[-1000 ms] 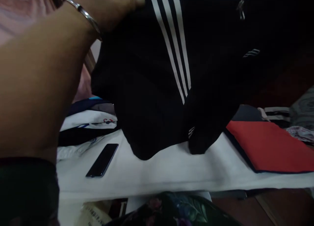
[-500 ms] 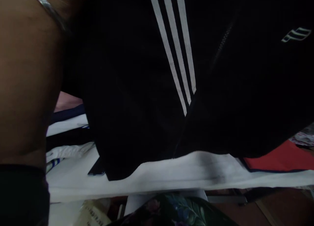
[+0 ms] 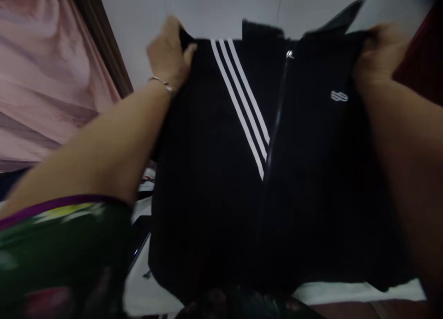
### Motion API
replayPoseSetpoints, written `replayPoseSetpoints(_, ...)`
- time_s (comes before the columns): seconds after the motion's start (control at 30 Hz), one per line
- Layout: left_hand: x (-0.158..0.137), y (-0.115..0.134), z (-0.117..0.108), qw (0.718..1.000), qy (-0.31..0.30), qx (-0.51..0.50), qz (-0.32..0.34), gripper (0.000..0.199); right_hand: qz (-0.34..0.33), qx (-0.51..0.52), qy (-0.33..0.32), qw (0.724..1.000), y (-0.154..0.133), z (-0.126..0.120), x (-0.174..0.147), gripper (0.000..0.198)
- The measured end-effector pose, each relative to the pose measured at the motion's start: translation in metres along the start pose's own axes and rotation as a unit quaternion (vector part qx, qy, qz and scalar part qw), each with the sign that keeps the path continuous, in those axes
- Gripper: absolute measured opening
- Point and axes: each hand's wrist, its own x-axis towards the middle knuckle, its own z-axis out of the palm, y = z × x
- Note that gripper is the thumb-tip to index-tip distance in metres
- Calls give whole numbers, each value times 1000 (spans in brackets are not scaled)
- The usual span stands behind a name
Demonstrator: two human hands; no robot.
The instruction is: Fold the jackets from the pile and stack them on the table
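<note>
A black zip-up jacket (image 3: 214, 171) hangs spread out before me, front side facing me. Three white stripes run slantwise to its zipper, and a small white logo sits on the other side of the chest. My left hand (image 3: 169, 51), with a thin bracelet at the wrist, grips one shoulder. At the opposite shoulder my right hand (image 3: 377, 51) is closed on the cloth, slightly blurred. The collar stands up between the two hands, and the zipper pull is near the top. The jacket's lower part covers much of the table.
A white-covered table (image 3: 148, 291) shows below the jacket. On it, left of the jacket, lies a dark phone-like object (image 3: 138, 245). Pink draped cloth (image 3: 44, 65) hangs at the left, a pale wall (image 3: 214, 9) stands behind, and something dark red (image 3: 422, 60) is at the right.
The view has tilted up, so both hands, the collar and the wall now show. The jacket appears farther away, its whole front in sight, still held up.
</note>
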Motion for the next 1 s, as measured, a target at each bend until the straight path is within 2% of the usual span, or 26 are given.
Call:
replayPoseSetpoints(0.03,-2,3,29,999,-41,3,-20,50,0,14,17,1000,-17,20,-5,81)
replayPoseSetpoints(0.1,-19,1,86,989,-124,-3,-84,72,20,39,-67,997,-43,62,-41,79)
replayPoseSetpoints(0.13,-38,-3,110,984,-163,-19,-66,75,-3,66,-132,989,-51,81,-70,76)
replayPoseSetpoints(0.2,-94,-11,148,962,-269,-38,10,61,-51,99,-223,968,-54,114,-145,60)
replayPoseSetpoints(0.23,-129,-15,159,944,-322,-48,54,55,-75,114,-272,953,-49,125,-186,46)
replayPoseSetpoints(0.3,-204,-25,168,903,-418,-57,88,50,-105,133,-347,922,-28,138,-267,19)
replayPoseSetpoints(0.33,-239,-31,166,880,-462,-59,91,48,-110,139,-383,906,-14,140,-303,15)
replayPoseSetpoints(0.4,-297,-44,154,845,-525,-66,78,45,-98,161,-475,859,16,135,-362,17)
replayPoseSetpoints(0.47,-335,-59,136,834,-545,-66,49,44,-75,181,-513,836,42,122,-400,22)
replayPoseSetpoints(0.53,-356,-71,119,840,-540,-59,22,43,-66,187,-520,831,61,105,-420,27)
replayPoseSetpoints(0.7,-381,-91,85,876,-481,-24,-33,45,-52,171,-521,835,82,59,-432,35)
replayPoseSetpoints(0.83,-393,-101,60,897,-427,12,-111,49,-23,120,-474,872,112,28,-442,41)
replayPoseSetpoints(0.93,-394,-104,44,887,-420,33,-188,58,54,88,-413,905,144,8,-453,48)
replayPoseSetpoints(1.0,-391,-104,37,860,-441,19,-255,62,139,85,-388,907,159,-4,-459,53)
